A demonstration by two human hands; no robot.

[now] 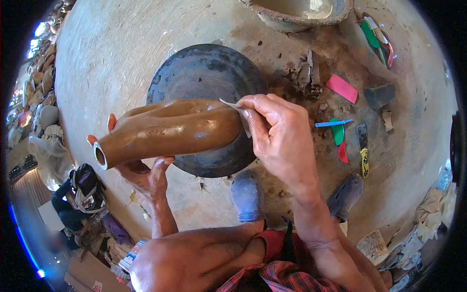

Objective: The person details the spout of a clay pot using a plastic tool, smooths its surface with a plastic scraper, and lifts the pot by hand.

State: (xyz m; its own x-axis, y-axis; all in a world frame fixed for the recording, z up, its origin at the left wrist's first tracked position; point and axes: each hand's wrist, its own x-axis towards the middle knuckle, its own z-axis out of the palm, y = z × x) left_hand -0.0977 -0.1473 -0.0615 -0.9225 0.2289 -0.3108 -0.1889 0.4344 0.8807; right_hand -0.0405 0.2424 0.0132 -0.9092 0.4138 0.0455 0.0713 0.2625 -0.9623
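A glossy brown clay vessel, with a long body and an open round neck at its left end, is held on its side above a dark round turntable. My left hand grips it from beneath near the neck, fingertips showing behind and thumb in front. Between thumb and fingers of my right hand is a thin pale scraper, pressed to the vessel's rounded right end. Part of the scraper is hidden by the fingers.
A clay-crusted basin stands at the top. On the floor to the right lie a pink card, a dark flat piece, a blue-handled tool and a yellow-handled knife. A black bag sits at left.
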